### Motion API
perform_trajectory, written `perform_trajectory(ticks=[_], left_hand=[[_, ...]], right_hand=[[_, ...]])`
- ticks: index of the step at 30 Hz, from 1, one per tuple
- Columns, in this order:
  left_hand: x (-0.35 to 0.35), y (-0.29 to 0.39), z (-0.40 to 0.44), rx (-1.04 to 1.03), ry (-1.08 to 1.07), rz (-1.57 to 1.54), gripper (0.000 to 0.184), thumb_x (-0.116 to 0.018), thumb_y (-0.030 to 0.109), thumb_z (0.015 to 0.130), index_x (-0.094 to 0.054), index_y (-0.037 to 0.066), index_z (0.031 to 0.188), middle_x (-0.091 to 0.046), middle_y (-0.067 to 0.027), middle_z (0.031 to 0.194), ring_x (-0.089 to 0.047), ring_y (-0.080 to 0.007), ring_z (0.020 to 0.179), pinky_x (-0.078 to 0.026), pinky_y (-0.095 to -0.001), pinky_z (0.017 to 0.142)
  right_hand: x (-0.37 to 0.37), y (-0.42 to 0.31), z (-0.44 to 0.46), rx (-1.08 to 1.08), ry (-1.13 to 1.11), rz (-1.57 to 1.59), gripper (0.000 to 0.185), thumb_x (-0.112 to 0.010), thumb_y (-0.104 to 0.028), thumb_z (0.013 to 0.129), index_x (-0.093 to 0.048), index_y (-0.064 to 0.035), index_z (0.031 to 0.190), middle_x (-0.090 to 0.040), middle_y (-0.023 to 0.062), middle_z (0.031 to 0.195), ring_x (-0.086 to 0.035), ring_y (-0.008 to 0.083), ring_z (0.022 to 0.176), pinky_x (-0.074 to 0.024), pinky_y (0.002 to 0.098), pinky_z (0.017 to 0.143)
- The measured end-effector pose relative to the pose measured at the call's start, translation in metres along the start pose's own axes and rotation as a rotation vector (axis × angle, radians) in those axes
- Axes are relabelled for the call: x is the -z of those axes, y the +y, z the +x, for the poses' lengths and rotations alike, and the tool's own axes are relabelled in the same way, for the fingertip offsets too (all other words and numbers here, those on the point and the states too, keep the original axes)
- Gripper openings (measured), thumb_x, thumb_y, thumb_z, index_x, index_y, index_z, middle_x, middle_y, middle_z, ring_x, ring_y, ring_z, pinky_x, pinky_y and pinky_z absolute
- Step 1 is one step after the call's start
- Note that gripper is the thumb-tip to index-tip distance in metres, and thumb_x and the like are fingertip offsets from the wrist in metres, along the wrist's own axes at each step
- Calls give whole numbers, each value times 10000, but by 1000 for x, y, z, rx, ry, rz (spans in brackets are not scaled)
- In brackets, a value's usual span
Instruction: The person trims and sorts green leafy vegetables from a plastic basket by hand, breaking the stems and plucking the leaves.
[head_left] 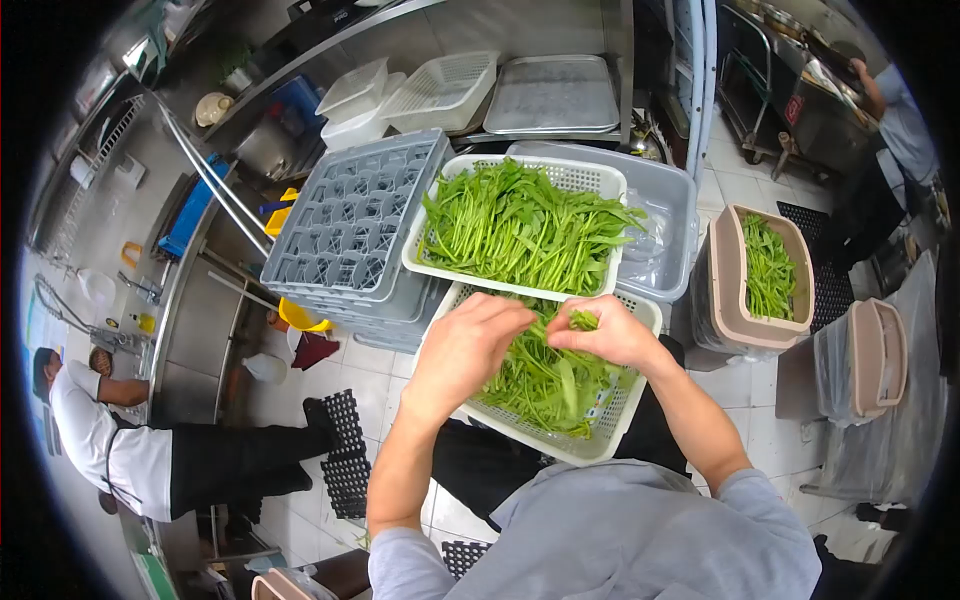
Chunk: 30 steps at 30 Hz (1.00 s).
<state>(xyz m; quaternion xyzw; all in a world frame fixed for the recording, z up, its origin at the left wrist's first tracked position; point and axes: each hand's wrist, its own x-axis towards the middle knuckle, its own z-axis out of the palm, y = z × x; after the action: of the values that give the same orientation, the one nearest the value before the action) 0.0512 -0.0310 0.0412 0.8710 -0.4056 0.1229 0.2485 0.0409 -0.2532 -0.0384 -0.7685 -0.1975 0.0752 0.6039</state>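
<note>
Both my hands are over a white perforated basket (630, 420) that holds loose leafy greens (540, 385) and stands in front of my lap. My right hand (610, 335) is closed around some green stems, with leaf tips showing above its thumb. Facing it, my left hand (470, 345) has its fingers bent and pinched together at the greens; the fingertips are partly hidden. Just beyond is a second white basket (415, 245), heaped with long-stemmed leafy greens (525, 225) and tilted against the near one.
Grey glass racks (345, 215) are stacked on the left, and a grey tub (665, 230) sits behind the far basket. To the right stands a beige-rimmed bin (730, 270) with greens inside. One person (110, 430) works at a sink on the left; another (900, 120) is at far right.
</note>
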Motion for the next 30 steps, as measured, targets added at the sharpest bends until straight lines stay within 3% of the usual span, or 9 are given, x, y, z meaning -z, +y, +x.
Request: perform_trajectory(ticks=[2,5,9,14,18,23,26,29,30], left_hand=[[-5,-4,-7,61,-6,-52,164,-695,25,812,-694,38,975,-691,-114,926,-655,-289,878,-525,-367,761],[-18,-10,-14,163,20,-151,149,-687,15,826,-687,21,974,-693,-128,897,-661,-302,853,-523,-372,751],[-34,-4,-18,235,51,-232,138,-679,-4,832,-684,3,970,-695,-146,909,-671,-308,816,-524,-362,724],[-43,-3,-29,259,1,-269,131,-674,-8,836,-691,-18,965,-691,-164,911,-675,-322,826,-530,-358,738],[-48,-5,-36,272,-17,-305,145,-672,-5,837,-688,-16,982,-691,-162,931,-672,-329,843,-531,-362,741],[-62,-5,-48,168,-162,-67,175,-668,63,836,-674,29,1007,-656,-118,942,-652,-319,826,-540,-395,693],[-73,-5,-53,151,-230,103,146,-678,115,813,-662,67,950,-619,-89,877,-642,-301,791,-536,-402,637],[-80,-4,-57,153,-230,81,137,-695,144,790,-639,83,899,-599,-77,836,-635,-285,754,-526,-402,593],[-80,-3,-57,153,-213,46,130,-691,134,797,-623,76,892,-597,-86,828,-629,-297,721,-515,-410,583]], right_hand=[[-5,3,-4,157,394,-214,278,-819,-247,751,-714,-37,900,-671,80,805,-646,225,741,-501,334,734],[-2,-8,-14,314,429,-248,259,-808,-228,747,-723,-44,909,-662,87,815,-649,270,735,-516,343,687],[-19,-15,-14,292,247,-492,194,-773,-193,754,-732,-71,900,-667,62,843,-656,273,747,-520,384,628],[-24,-7,-14,179,127,-484,227,-725,-138,722,-722,-74,939,-673,68,863,-655,309,783,-520,428,642],[-31,9,-14,160,105,-524,205,-760,-177,727,-730,-66,897,-682,67,859,-659,290,750,-515,390,629],[-31,7,-18,72,-5,-582,251,-679,-241,747,-692,-55,915,-659,97,884,-651,340,797,-520,459,673],[-36,21,-22,75,-15,-623,259,-713,-266,736,-684,-66,897,-634,74,834,-637,322,737,-509,429,620],[-38,32,-28,96,-50,-508,259,-678,-259,748,-676,-51,901,-641,100,858,-645,346,776,-516,461,656],[-40,38,-31,159,-16,-475,238,-701,-245,736,-671,-60,882,-621,85,823,-640,319,736,-516,426,618]])
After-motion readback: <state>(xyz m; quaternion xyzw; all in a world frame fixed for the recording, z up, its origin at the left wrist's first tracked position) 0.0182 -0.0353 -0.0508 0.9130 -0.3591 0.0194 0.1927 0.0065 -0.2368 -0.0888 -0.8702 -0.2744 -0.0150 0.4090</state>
